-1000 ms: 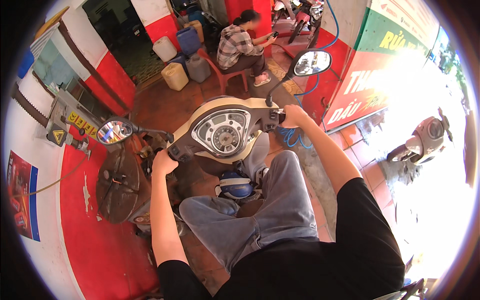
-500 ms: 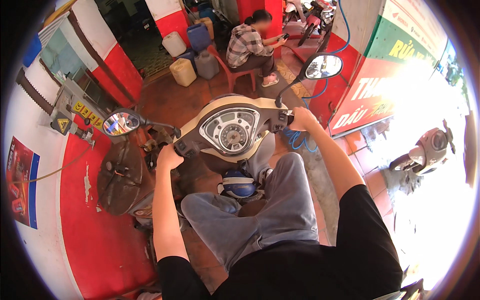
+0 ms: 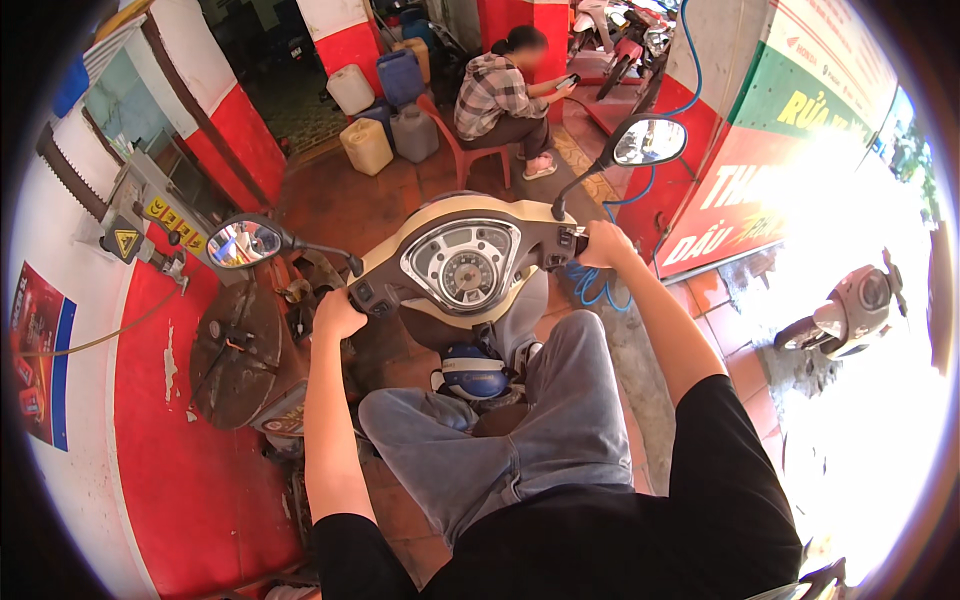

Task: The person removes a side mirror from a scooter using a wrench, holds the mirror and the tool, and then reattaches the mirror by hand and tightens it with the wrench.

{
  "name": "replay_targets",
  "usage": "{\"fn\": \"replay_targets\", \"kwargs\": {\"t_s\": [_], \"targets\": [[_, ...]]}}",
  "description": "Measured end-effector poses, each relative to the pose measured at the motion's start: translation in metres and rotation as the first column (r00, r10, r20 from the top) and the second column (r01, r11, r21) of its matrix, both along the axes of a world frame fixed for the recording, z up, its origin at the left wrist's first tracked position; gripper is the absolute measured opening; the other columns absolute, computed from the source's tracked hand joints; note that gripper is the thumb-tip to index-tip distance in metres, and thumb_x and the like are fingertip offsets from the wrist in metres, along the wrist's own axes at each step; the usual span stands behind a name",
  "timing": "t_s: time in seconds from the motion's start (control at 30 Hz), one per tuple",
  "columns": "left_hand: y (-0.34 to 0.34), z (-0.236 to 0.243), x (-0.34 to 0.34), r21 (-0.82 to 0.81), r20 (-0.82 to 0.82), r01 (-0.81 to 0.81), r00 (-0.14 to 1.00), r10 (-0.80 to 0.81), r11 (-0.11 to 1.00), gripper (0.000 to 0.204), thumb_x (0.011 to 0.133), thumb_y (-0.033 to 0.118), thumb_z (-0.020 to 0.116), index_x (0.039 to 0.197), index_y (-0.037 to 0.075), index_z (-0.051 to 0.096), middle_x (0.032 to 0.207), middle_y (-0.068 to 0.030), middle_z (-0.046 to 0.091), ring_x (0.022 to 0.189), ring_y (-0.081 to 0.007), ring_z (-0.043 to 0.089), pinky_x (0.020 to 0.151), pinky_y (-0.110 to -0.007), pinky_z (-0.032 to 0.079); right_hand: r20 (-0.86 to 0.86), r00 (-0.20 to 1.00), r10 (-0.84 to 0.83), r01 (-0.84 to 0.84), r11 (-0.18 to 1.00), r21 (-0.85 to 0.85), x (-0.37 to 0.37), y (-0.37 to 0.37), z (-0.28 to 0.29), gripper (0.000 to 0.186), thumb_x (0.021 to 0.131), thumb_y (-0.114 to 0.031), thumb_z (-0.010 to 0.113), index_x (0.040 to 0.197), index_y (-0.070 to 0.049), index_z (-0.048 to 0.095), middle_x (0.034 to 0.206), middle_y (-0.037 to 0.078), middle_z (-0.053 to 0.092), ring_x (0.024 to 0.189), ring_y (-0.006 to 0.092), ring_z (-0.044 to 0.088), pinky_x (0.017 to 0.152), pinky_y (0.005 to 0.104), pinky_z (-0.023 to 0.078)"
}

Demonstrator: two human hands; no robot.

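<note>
I sit astride a cream and brown scooter with a round-dialled instrument cluster (image 3: pixel 462 268) between its handlebars. My left hand (image 3: pixel 338 314) is closed around the left handlebar grip, beside a black switch block (image 3: pixel 372 296). Around the right grip, my right hand (image 3: pixel 606 245) is wrapped close to the right switches (image 3: pixel 560 248). Both grips are mostly covered by my fingers. A left mirror (image 3: pixel 243 244) and a right mirror (image 3: pixel 650 141) stick out on stalks. Between my knees, a blue and white helmet (image 3: pixel 474 372) rests below the cluster.
Ahead, a person (image 3: pixel 495 100) sits on a red plastic chair (image 3: pixel 450 140) holding a phone (image 3: pixel 567 81), beside several plastic jerrycans (image 3: pixel 366 146). A tyre-changing machine (image 3: pixel 235 350) stands close on my left. On the right are a signboard (image 3: pixel 745 185), a blue hose (image 3: pixel 600 285) and another scooter (image 3: pixel 850 310).
Both hands keep their hold on the grips. The view has shifted slightly, and the scooter outside on the right appears a little lower and further left. The seated person's phone is tilted differently.
</note>
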State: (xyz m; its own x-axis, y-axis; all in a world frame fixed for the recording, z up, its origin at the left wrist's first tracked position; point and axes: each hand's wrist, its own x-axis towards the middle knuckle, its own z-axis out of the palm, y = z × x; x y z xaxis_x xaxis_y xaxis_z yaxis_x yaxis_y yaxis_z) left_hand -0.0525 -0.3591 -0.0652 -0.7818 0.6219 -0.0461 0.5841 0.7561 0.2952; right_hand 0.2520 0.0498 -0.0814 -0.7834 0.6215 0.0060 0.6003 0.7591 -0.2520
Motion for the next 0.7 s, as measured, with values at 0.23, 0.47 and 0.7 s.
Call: {"fn": "replay_targets", "kwargs": {"t_s": [0.23, 0.47, 0.7], "targets": [[-0.002, -0.002, -0.001, 0.005, -0.002, -0.001, 1.000, 0.001, 1.000, 0.039, 0.065, 0.019, 0.067, 0.101, 0.003, 0.070, 0.100, -0.0243, 0.067, 0.101, -0.0401, 0.062, 0.087, -0.046, 0.051, -0.008, 1.000, -0.002, 0.002, 1.000, 0.009, 0.000, -0.005, 0.004, 0.037, 0.057, -0.026, 0.069, 0.084, -0.001, 0.072, 0.086, 0.024, 0.069, 0.087, 0.0399, 0.067, 0.082, 0.0444, 0.055], [-0.003, 0.000, -0.001, -0.011, 0.012, 0.005, 1.000, -0.005, 1.000, 0.039, 0.066, 0.019, 0.066, 0.102, 0.006, 0.071, 0.101, -0.0230, 0.068, 0.100, -0.0398, 0.063, 0.087, -0.046, 0.051, -0.030, 1.000, -0.002, 0.003, 1.000, 0.016, -0.002, 0.000, -0.004, 0.038, 0.057, -0.024, 0.069, 0.085, 0.001, 0.071, 0.089, 0.026, 0.068, 0.089, 0.0411, 0.067, 0.083, 0.0449, 0.055], [-0.001, 0.005, 0.004, 0.001, 0.004, 0.005, 1.000, -0.005, 1.000, 0.039, 0.066, 0.020, 0.066, 0.103, 0.008, 0.071, 0.101, -0.0219, 0.068, 0.100, -0.0399, 0.063, 0.087, -0.046, 0.051, -0.009, 1.000, -0.016, 0.016, 1.000, 0.006, 0.000, -0.002, 0.000, 0.038, 0.057, -0.023, 0.069, 0.086, 0.001, 0.072, 0.090, 0.027, 0.068, 0.090, 0.0409, 0.066, 0.085, 0.0452, 0.054]]}}
